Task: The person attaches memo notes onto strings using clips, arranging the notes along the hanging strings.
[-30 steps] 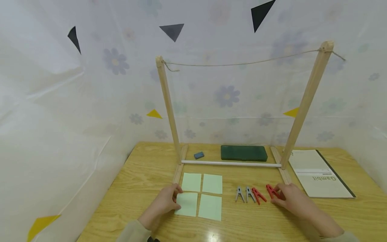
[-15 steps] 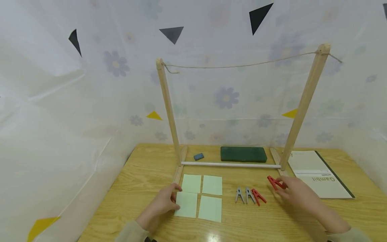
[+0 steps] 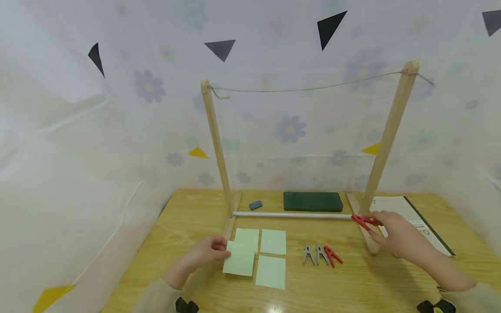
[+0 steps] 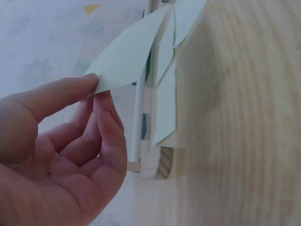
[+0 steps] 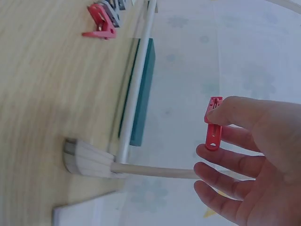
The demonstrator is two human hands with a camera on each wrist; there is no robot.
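Note:
My left hand (image 3: 203,254) pinches a pale green paper square (image 3: 239,260) (image 4: 127,59) by its corner and holds it just above the wooden table (image 3: 188,226). Three more green squares (image 3: 272,241) lie flat beside it. My right hand (image 3: 393,237) pinches a red clothespin (image 3: 364,221) (image 5: 213,129) in the air by the right post (image 3: 385,139) of a wooden frame. A string (image 3: 309,89) runs between the two post tops. Two grey clothespins (image 3: 315,254) and another red clothespin (image 3: 332,256) (image 5: 99,24) lie on the table.
A dark green box (image 3: 312,201) and a small blue eraser (image 3: 255,204) lie behind the frame's white crossbar (image 3: 291,214). A booklet (image 3: 411,221) lies at the right. Flowered sheets wall in the table on three sides.
My right hand picked a red clothespin off the table and carried it up and back toward the right post. My left hand lifted the near-left green square off the table.

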